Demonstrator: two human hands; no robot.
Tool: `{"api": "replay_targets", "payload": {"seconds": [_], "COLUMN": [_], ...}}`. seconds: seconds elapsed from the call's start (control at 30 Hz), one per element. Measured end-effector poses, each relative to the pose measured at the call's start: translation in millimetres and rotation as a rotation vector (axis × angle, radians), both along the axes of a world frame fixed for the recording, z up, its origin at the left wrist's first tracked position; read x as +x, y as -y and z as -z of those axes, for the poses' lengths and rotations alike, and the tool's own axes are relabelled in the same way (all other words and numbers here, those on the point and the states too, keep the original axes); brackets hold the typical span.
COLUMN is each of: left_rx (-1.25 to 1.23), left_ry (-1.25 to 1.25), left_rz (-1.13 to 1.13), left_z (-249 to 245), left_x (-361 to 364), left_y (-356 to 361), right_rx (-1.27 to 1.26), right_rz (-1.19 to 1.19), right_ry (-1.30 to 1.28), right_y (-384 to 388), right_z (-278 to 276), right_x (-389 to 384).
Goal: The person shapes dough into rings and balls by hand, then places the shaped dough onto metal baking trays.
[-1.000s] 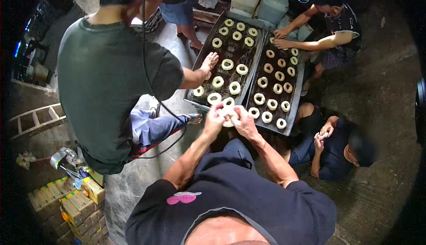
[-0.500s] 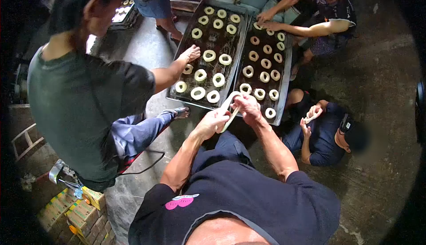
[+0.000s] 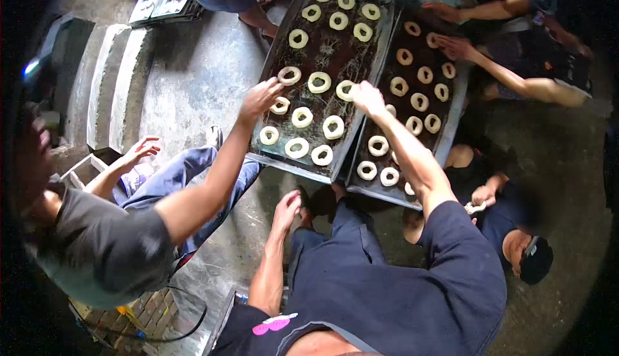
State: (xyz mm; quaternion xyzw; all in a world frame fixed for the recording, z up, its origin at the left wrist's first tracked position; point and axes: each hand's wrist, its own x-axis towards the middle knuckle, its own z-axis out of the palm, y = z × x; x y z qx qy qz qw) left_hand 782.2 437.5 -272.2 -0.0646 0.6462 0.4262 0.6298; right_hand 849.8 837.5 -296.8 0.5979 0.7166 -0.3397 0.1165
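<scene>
My right hand (image 3: 369,100) reaches over the left baking tray (image 3: 293,171), its fingers closed at the right edge of a pale dough ring (image 3: 344,90) lying there. Lower down, in front of the trays and above my legs, my left hand (image 3: 287,209) is empty, its fingers loosely bent and apart. Rows of dough rings lie around my right hand, one of them (image 3: 318,82) just to its left. The right baking tray (image 3: 385,197) lies alongside and holds more rings.
At the left, a co-worker's hand (image 3: 261,97) touches a ring on the left tray. Another person's hands (image 3: 455,46) are over the right tray. A crouching person (image 3: 509,227) at lower right holds some dough. More trays (image 3: 169,0) stand at upper left.
The dough strip that was between my hands is no longer there. My right hand has moved to a ring on the left tray, and my left hand has dropped away, empty. The left co-worker has leaned back.
</scene>
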Motion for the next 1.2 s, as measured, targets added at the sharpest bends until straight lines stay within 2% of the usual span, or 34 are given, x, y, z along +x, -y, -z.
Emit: {"api": "replay_targets", "payload": {"seconds": [0.07, 0.1, 0.13, 0.17, 0.2, 0.27, 0.33, 0.37, 0.4, 0.47, 0.53, 0.6, 0.63, 0.7, 0.73, 0.77, 0.8, 0.83, 0.87, 0.9, 0.97, 1.0, 1.07, 1.2], "left_rx": [-0.162, -0.221, -0.279, -0.361, -0.44, -0.546, -0.536, -0.525, -0.507, -0.43, -0.342, -0.26, -0.142, -0.069, -0.016, -0.044, -0.024, 0.019, 0.06, 0.131, 0.128, 0.12, 0.157, 0.027], "left_ry": [-0.107, -0.121, -0.136, -0.142, -0.146, -0.045, -0.032, -0.044, -0.053, -0.088, -0.134, -0.348, -0.422, -0.373, -0.314, -0.347, -0.346, -0.324, -0.297, -0.302, -0.29, -0.315, -0.255, -0.106], "left_rz": [0.077, 0.042, 0.008, 0.01, 0.012, -0.016, -0.031, -0.023, -0.015, 0.041, 0.089, 0.237, 0.147, 0.117, 0.089, 0.19, 0.198, 0.275, 0.36, 0.349, 0.491, 0.589, 0.63, 0.771], "left_z": [28, 28, 26, 10, -5, -7, -3, -7, -11, 8, 14, 4, 13, 18, 19, 14, 13, 15, 18, 23, 19, 18, 22, 22], "left_x": [9, 12, 16, 18, 20, 28, 35, 34, 34, 37, 34, 27, 29, 27, 25, 24, 23, 24, 26, 32, 39, 45, 58, 83], "left_y": [67, 95, 116, 123, 126, 145, 150, 138, 125, 115, 93, 56, 51, 41, 35, 27, 23, 22, 23, 25, 21, 17, 16, 6], "right_rx": [0.096, -0.013, -0.05, -0.222, -0.194, -0.184, 0.043, -0.1, -0.1, 0.303, 0.321, 0.208, 0.145, 0.081, 0.108, 0.0, 0.019, 0.045, 0.09, 0.093, 0.088, 0.098, 0.123, 0.356], "right_rz": [0.114, 0.25, 0.297, 0.613, 0.67, 0.763, 0.471, 0.418, 0.425, 0.126, 0.035, 0.046, -0.001, 0.004, 0.016, -0.068, -0.012, 0.005, 0.024, 0.034, 0.124, 0.191, 0.351, 0.308], "right_ry": [-0.253, -0.421, -0.436, -0.63, -0.671, -0.541, -0.304, -0.282, -0.277, -0.27, -0.394, -0.349, -0.347, -0.426, -0.35, -0.176, -0.201, -0.078, -0.078, 0.026, 0.147, 0.151, 0.118, 0.244], "right_y": [-39, -56, -83, -88, -98, -114, -121, -123, -110, -87, -53, -8, 14, 59, 82, 94, 117, 131, 145, 153, 162, 159, 146, 94], "right_z": [37, 48, 96, 77, 96, 122, 150, 138, 128, 96, 79, 50, 44, 18, 4, -29, -4, -13, -11, -27, -44, -40, -61, -57], "right_x": [-11, -17, -18, -34, -36, -32, -9, -3, 1, 3, 30, 58, 80, 120, 141, 153, 196, 215, 245, 255, 283, 302, 310, 332]}}
